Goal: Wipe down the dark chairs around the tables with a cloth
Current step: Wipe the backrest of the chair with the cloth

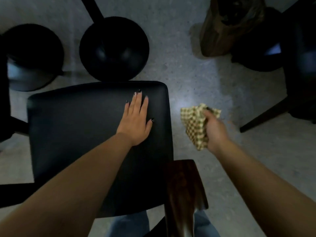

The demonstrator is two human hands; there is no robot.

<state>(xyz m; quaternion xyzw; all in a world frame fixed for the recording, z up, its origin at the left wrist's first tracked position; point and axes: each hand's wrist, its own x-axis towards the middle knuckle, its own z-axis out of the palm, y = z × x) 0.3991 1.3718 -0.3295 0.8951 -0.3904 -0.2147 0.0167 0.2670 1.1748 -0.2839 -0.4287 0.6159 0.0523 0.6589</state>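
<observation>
1. Dark padded chair seat point(77, 134) at centre, square with rounded corners, seen from directly above on the speckled grey floor point(188, 69).
2. Left hand point(135, 122) flat on the seat's right half — fingers point(136, 103) straight and close together, thumb out to the right, dark polish on the nails.
3. Right hand point(213, 129) off the seat's right edge, above the floor, curled round a bunched yellow-and-green checked cloth point(195, 124) — cloth clear of the seat, not touching it.
4. Brown wooden chair part point(184, 185) just beside the seat's near right corner, blurred.
5. Two round black stools point(112, 48) beyond the seat's far edge, one at far left.
6. Wooden stump-like piece point(220, 31) at upper right, near another dark chair point(299, 65) with a slanted leg.
7. Blue jeans point(130, 224) at the bottom edge.
</observation>
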